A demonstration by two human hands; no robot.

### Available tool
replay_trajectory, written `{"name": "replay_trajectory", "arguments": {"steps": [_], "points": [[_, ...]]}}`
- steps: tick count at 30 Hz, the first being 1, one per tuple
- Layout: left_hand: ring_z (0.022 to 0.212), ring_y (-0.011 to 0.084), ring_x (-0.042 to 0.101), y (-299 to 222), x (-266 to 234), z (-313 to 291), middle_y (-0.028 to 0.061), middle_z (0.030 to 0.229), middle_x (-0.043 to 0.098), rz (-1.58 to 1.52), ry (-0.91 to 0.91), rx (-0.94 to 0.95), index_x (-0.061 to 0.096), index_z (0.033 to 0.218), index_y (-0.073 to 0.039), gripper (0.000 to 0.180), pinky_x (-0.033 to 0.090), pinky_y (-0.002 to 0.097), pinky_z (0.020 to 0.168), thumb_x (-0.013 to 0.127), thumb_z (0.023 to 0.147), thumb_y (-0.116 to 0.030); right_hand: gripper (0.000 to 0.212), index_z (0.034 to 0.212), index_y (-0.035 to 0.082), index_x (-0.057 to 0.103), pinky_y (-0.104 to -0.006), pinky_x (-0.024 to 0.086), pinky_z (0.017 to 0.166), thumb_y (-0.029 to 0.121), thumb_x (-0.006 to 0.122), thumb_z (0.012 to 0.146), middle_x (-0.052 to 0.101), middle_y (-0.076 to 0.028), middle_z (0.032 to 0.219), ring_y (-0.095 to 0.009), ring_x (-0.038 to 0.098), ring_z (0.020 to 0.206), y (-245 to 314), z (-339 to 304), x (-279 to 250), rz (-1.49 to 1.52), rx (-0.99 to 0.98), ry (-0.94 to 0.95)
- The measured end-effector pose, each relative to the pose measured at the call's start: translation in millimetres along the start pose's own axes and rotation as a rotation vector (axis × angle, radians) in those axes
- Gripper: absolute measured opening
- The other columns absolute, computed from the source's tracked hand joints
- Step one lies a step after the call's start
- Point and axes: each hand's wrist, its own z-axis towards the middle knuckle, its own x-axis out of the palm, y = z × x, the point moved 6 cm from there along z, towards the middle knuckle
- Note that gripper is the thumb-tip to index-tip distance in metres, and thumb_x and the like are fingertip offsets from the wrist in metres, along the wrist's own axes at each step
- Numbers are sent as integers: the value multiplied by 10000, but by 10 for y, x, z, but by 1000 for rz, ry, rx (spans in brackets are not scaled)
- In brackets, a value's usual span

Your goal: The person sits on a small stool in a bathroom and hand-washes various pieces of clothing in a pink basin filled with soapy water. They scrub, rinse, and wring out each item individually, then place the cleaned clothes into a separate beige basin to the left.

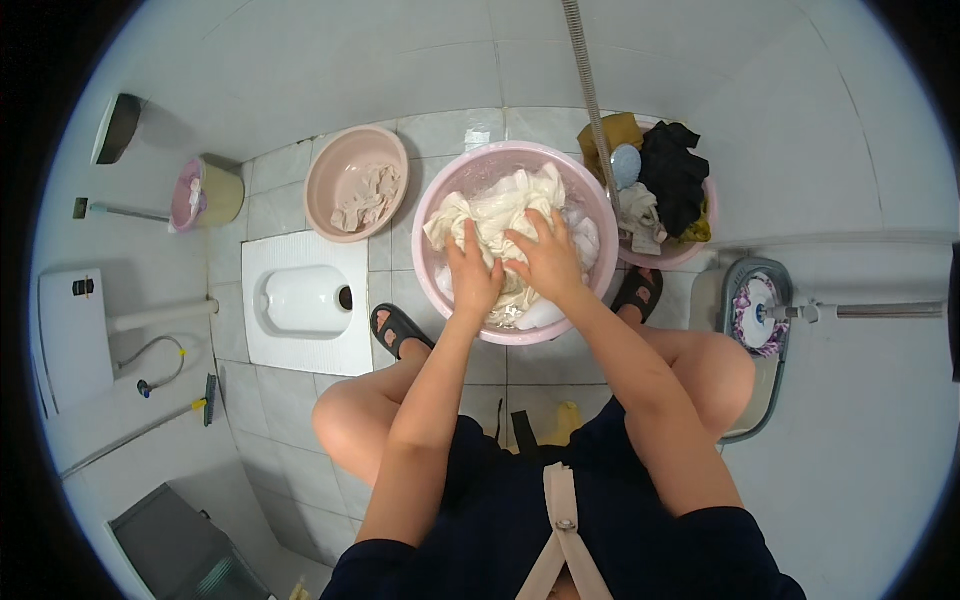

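A round pink basin stands on the floor between my feet, full of wet laundry. On top lies a bunched cream cloth, with white cloth showing beside it at the right. My left hand presses on the near left part of the cream cloth, fingers apart. My right hand rests on its right part, fingers spread as well. Both hands lie on top of the fabric, and neither is visibly closed round it. Water glistens along the basin's inner wall. What lies under the cream cloth is hidden.
A smaller pink basin with a pale cloth stands far left, by the squat toilet. Dark and mustard clothes fill another basin at right, under a shower head and hose. A mop bucket stands further right.
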Motion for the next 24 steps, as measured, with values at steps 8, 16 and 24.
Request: {"name": "replay_trajectory", "arguments": {"steps": [8,16,24], "points": [[937,231,593,692,264,224,139,1072,584,-1317,-140,-546,460,1294,-137,503,529,352,701,636,823,-165,264,1002,111,667,-429,450,867,251,601,789,561,-119,1136,-375,533,1033,-640,691,1000,369,329,400],[1220,247,377,339,768,302,111,1292,439,-1583,247,-878,358,1318,-93,508,348,414,991,494,916,-373,237,951,67,611,-439,464,731,254,573,811,530,-140,923,-325,550,885,698,263,-267,231,194,33],[1078,242,514,32,376,288,122,1217,500,-1380,288,-880,374,1292,-38,548,457,406,869,563,887,-354,174,920,169,620,-412,488,624,307,591,818,540,-73,927,-280,579,769,14,488,-3,186,133,-92]]}}
